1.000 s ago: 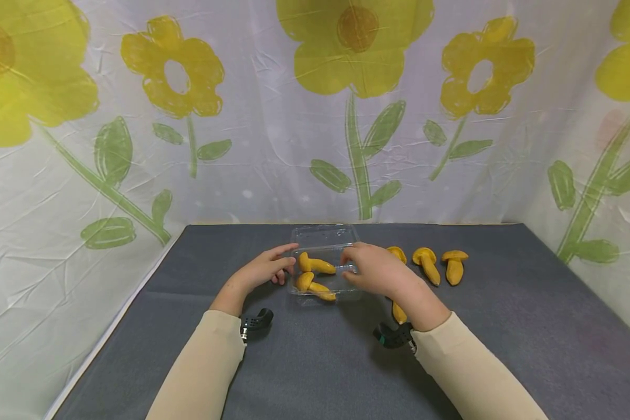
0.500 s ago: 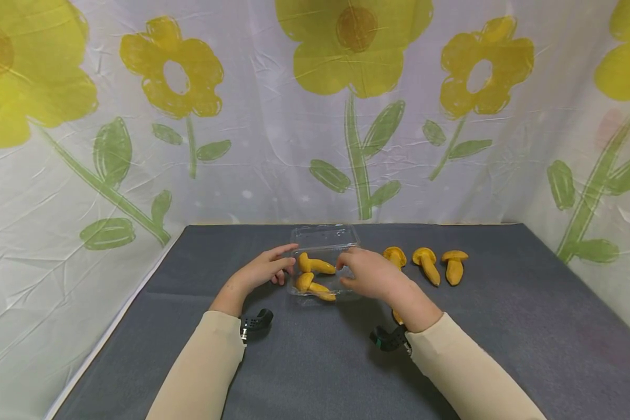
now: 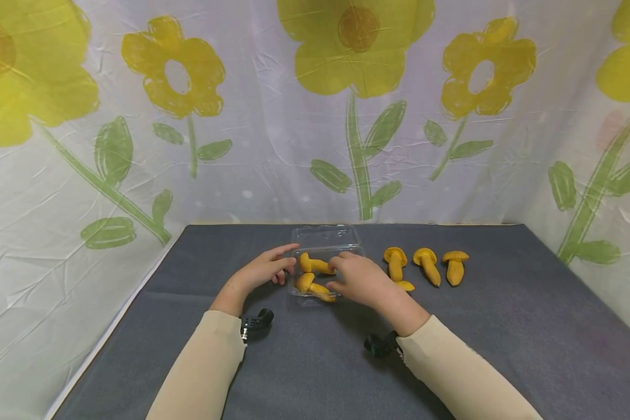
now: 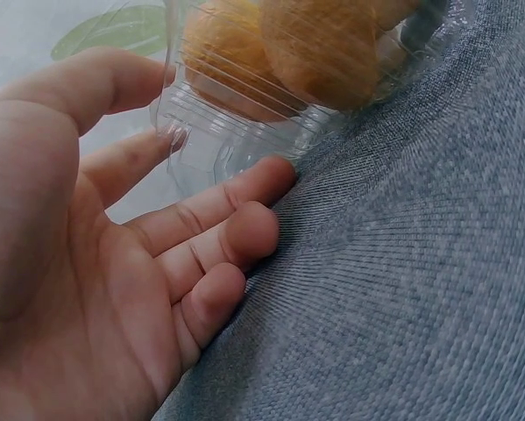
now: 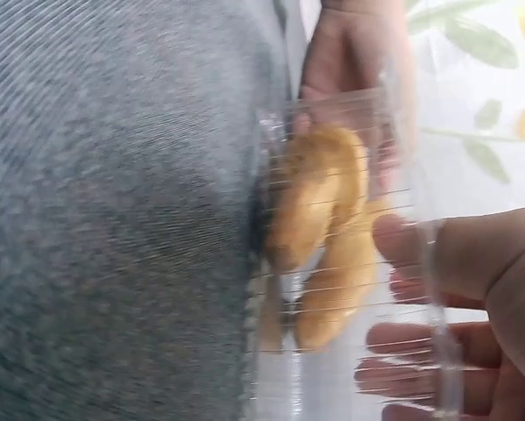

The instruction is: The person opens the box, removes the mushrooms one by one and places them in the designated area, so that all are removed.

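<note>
A clear box [image 3: 322, 252] is seen at the centre of the head view, with its open lid [image 3: 325, 235] lying behind it. Two yellow mushrooms are held in the box: an upper mushroom [image 3: 316, 266] and a lower mushroom [image 3: 307, 283], both with caps to the left and stems to the right.

The box's left side is touched by the left hand [image 3: 259, 269]; in the left wrist view, thumb and forefinger are set apart at a corner of the plastic, the other three fingers being bent near the cloth.

The right hand [image 3: 364, 280] is placed over the box's right half. In the right wrist view its thumb is seen through the plastic, close by a mushroom stem, and is parted from the fingers, nothing being held between them; whether the stem is touched cannot be told.

Right of centre, three mushrooms are laid in a row: left [image 3: 396, 262], middle [image 3: 427, 265] and right [image 3: 455, 267]. A fourth [image 3: 405, 286], below the left one, is partly hidden by the right arm. All are borne by a grey table [image 3: 294, 361], backed by a flowered sheet [image 3: 262, 163].
</note>
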`<state>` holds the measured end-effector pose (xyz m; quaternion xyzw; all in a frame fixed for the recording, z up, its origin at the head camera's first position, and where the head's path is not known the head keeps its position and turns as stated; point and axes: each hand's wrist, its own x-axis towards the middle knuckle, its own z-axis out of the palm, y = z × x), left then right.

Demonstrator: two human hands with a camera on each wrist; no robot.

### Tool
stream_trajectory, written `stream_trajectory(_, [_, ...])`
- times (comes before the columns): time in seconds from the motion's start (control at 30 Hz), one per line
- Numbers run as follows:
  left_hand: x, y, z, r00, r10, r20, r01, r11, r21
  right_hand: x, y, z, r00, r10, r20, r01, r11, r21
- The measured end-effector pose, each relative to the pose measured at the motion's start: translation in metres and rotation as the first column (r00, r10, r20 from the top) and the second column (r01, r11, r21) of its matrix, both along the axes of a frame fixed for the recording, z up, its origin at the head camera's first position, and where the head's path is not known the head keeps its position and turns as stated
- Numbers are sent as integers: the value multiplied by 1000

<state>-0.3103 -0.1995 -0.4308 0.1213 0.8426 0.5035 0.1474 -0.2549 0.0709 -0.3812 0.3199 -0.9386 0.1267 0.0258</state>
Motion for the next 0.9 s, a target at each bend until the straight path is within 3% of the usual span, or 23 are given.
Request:
stream_trajectory(0.17, [1, 0, 2, 1000, -3, 1, 3, 1000, 1, -2, -2, -7, 1000, 25, -16, -25, 1000, 1])
stream_trajectory(0.57, [1, 0, 0, 1000, -5, 1, 5, 1000, 2, -9, 1, -15, 986, 110, 128, -110, 994, -8])
stream_trajectory(0.9, [3, 0, 3, 1000, -10, -6, 10, 1000, -4, -10, -3, -18, 994, 69, 86, -76, 994, 79])
